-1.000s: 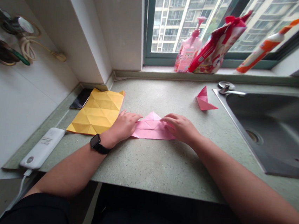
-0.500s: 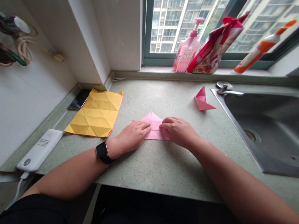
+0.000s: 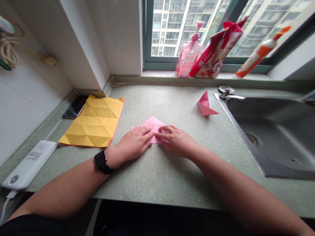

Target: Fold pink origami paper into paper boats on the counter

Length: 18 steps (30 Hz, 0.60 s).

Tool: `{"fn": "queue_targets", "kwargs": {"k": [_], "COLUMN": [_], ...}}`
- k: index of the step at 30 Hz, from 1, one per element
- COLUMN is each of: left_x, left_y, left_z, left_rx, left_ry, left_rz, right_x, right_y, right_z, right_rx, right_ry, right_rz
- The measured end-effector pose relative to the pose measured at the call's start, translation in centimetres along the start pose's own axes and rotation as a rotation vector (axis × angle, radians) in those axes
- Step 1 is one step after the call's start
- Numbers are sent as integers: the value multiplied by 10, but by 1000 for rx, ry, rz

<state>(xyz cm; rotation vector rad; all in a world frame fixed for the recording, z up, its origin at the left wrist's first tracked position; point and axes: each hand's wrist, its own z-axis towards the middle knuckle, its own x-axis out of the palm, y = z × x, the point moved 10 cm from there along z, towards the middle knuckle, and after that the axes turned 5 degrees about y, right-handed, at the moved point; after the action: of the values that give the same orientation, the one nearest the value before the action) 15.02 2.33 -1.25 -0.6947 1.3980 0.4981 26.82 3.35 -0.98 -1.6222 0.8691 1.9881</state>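
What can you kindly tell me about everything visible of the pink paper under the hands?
The pale pink paper looks thin, creased and partly folded, with a peak at its far edge. It lies on the speckled counter. The left hand rests on it, the right hand's fingers touch it, and together they hide much of its sides.

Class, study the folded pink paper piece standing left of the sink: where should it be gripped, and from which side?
Probably best to pinch the raised point of the folded pink paper piece lightly from above. It stands tallest and tapers, suiting thumb and finger, while another point spreads low toward the sink. The right hand could approach from the near left.
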Motion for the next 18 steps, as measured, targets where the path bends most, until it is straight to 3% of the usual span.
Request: {"fn": "queue_targets", "kwargs": {"k": [10,18], "left_x": [8,4], "left_y": [3,1], "left_z": [-2,-1], "left_rx": [-55,-71], "left_ry": [90,139], "left_rz": [-22,-32], "right_x": [-5,-14], "right_y": [-9,-36], "right_z": [-2,-18], "right_rx": [97,275], "right_ry": [86,263], "right_rz": [13,-72]}}
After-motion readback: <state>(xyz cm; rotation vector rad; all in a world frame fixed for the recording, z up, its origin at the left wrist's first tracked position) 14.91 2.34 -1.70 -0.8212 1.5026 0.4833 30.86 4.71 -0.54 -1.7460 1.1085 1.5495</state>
